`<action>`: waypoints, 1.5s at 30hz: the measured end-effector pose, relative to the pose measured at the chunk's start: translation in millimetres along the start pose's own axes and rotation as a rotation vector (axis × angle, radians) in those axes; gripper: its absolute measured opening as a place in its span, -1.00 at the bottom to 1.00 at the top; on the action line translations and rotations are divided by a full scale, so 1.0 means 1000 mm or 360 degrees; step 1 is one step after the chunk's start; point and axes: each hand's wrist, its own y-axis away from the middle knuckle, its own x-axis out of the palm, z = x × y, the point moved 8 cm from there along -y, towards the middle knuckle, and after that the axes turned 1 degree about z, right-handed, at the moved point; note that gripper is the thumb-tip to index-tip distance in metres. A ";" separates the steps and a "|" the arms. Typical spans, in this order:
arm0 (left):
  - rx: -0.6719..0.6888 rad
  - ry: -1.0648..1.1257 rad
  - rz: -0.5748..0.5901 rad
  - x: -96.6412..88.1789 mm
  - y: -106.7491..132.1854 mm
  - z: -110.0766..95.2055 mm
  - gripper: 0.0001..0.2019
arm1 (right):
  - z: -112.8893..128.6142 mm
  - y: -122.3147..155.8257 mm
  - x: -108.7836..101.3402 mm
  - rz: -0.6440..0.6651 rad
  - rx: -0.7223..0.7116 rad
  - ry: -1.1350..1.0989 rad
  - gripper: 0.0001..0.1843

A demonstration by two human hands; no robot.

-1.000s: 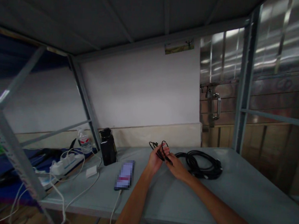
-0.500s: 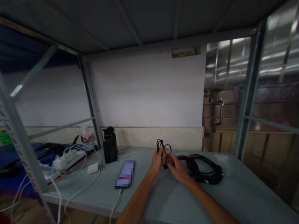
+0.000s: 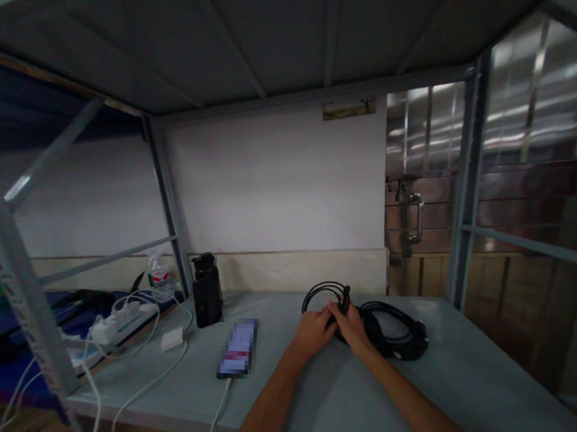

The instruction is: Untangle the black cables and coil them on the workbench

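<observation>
My left hand (image 3: pixel 313 328) and my right hand (image 3: pixel 350 324) meet over the grey table (image 3: pixel 405 392), both closed on a thin black cable (image 3: pixel 323 291) whose loop arcs up behind my fingers. Its plug end sticks up by my right fingertips. Just right of my hands lies a thicker coiled black cable (image 3: pixel 394 327) flat on the table.
A phone (image 3: pixel 238 347) lies left of my hands with a white cord running off the front edge. Farther left stand a black bottle (image 3: pixel 206 290), a white charger (image 3: pixel 172 339), a power strip (image 3: pixel 120 320) and a water bottle (image 3: pixel 156 274). Metal shelf posts (image 3: pixel 463 194) frame the table.
My hands dropped closer to the table and shifted toward the thick coil. The thin cable's small bunched loops have opened into one wider loop.
</observation>
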 end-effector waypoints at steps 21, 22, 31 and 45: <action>-0.0457 0.0091 -0.0510 -0.024 0.002 0.045 -0.36 | -0.038 0.011 0.010 -0.0042 0.0696 -0.0804 -0.69; -0.0489 0.0099 -0.0533 -0.023 0.002 0.048 -0.36 | -0.039 0.011 0.010 -0.0051 0.0686 -0.0808 -0.68; -0.0907 0.0536 -0.0568 0.004 0.000 0.086 -0.69 | -0.048 0.005 0.005 -0.0058 0.0612 -0.0851 -0.57; -0.0957 0.1194 -0.0605 0.025 0.006 0.112 -0.39 | -0.042 0.009 0.006 0.0008 0.0575 -0.0692 -0.57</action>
